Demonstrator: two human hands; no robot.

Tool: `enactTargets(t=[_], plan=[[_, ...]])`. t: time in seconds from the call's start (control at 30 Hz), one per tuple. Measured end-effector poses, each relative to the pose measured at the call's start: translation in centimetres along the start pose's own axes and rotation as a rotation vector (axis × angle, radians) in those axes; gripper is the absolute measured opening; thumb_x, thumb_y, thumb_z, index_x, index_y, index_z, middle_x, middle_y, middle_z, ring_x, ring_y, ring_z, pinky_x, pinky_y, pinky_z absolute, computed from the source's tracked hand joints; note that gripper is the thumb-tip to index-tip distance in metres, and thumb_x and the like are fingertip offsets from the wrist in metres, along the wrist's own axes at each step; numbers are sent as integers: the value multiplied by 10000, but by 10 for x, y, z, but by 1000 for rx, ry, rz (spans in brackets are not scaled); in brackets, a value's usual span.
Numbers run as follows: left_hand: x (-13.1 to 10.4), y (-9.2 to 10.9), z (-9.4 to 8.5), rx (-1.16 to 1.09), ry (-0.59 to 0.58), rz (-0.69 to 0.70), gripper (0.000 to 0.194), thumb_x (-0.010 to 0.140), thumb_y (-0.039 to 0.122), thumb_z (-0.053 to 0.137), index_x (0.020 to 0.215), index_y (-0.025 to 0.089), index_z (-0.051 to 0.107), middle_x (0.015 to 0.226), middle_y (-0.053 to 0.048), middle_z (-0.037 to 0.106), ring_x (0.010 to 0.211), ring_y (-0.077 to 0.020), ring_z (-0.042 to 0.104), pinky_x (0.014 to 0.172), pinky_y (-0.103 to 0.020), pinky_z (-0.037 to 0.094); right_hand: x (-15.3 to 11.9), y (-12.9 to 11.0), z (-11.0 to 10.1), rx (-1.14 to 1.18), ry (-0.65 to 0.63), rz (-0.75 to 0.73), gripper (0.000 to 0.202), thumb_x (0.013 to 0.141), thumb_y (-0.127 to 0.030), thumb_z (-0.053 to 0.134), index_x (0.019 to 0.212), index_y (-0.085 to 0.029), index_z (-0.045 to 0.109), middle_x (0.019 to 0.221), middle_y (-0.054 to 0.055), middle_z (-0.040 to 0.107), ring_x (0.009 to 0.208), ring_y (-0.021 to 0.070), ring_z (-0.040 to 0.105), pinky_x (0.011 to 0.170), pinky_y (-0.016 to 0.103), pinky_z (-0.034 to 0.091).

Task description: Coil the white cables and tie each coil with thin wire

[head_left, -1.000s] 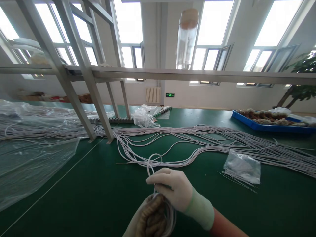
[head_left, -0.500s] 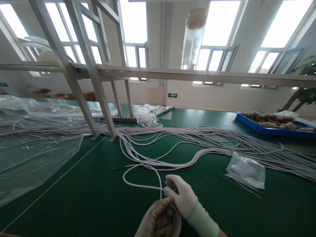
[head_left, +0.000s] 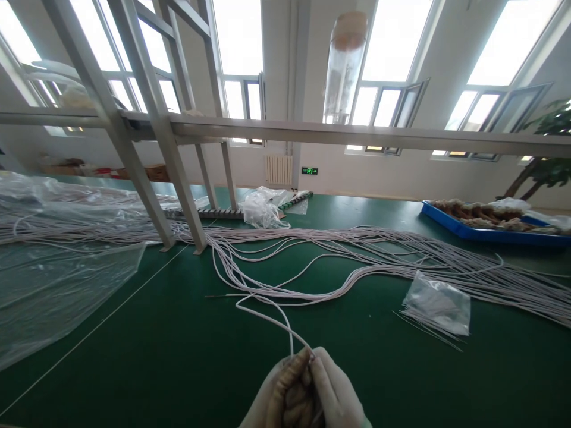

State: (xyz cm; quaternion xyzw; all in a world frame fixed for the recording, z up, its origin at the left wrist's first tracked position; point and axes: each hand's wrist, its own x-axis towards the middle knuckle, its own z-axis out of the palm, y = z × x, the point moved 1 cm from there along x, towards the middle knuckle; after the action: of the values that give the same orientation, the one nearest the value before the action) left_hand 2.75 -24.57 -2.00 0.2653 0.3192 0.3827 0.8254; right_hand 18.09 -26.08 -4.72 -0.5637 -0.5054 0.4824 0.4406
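Note:
Both my hands wear gloves and meet at the bottom centre of the head view. My left hand [head_left: 285, 395], in a soiled brownish glove, is closed round a coil of white cable, most of which the hands hide. My right hand [head_left: 336, 386], in a white glove, pinches the white cable [head_left: 279, 324] where it enters the coil, its fingertips against the left ones. Ahead of the hands the cable makes a loose loop on the green table [head_left: 178, 356]. A thin dark-tipped end [head_left: 215, 296] lies left of that loop.
A long bundle of pale cables [head_left: 357, 236] crosses the table. Right of my hands lie a clear plastic bag [head_left: 439, 303] and thin wires. A blue tray [head_left: 491, 235] stands far right. Metal rack posts [head_left: 178, 178] rise at left, near plastic sheeting [head_left: 66, 297].
My right hand has moved down and left, closing on the cable against my left hand. The cable loop has been drawn toward the hands and narrowed. The view has shifted slightly.

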Motion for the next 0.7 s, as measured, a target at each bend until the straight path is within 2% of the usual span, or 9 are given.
enactTargets(t=[0.07,0.13,0.2,0.27,0.33,0.4,0.47,0.57,0.7], plan=[[4,4,4,57,78,19,462,625,453,940,974,234,730,1066,-97,763,1279,-335,594,1116,-400,484,8,-2,-5,86,-32,-6,587,968,-777,390,819,-234,556,796,21,564,772,221,558,741,317,493],[9,6,12,95,109,-27,418,629,497,930,868,229,717,831,-77,741,967,-292,707,872,-350,601,16,-7,-13,142,-78,-7,591,955,-783,424,794,-226,538,774,11,528,752,212,523,727,317,476],[13,5,22,89,77,-140,431,724,599,833,753,199,676,573,-12,583,574,-185,616,595,-305,571,22,-15,-22,147,-123,-16,588,949,-778,445,783,-220,536,743,0,501,723,204,497,704,317,455],[16,3,29,97,62,-217,504,779,660,752,703,174,647,498,44,448,418,-102,443,473,-266,480,26,-26,-29,92,-165,-56,571,972,-739,432,783,-213,550,734,1,510,719,204,499,714,322,445],[19,1,31,127,89,-206,492,765,652,770,754,171,666,541,23,499,454,-116,482,504,-275,500,30,-37,-34,24,-190,-114,545,1007,-679,401,797,-206,572,748,11,544,740,211,523,743,332,446],[20,0,28,154,130,-170,444,726,594,830,859,194,693,669,-33,624,634,-199,634,632,-321,570,32,-45,-37,-22,-171,-153,523,1027,-625,377,802,-202,586,756,17,565,751,215,538,750,339,447],[19,3,23,198,163,-153,410,704,516,867,926,214,702,791,-64,691,845,-277,698,768,-368,594,35,-49,-37,-42,-144,-138,508,1034,-596,356,817,-203,592,741,15,561,722,213,535,706,340,445],[16,14,23,365,188,-91,405,675,376,902,990,199,719,929,-90,735,1024,-327,691,931,-416,566,41,-47,-34,-102,-99,-101,502,1041,-579,316,833,-216,593,750,22,568,739,228,557,708,356,459],[12,35,44,523,265,-43,485,611,359,943,1009,194,718,996,-106,761,1078,-361,682,1035,-499,507,46,-41,-28,-189,-7,-64,455,1041,-545,298,837,-241,568,792,38,597,801,257,600,763,389,484]])
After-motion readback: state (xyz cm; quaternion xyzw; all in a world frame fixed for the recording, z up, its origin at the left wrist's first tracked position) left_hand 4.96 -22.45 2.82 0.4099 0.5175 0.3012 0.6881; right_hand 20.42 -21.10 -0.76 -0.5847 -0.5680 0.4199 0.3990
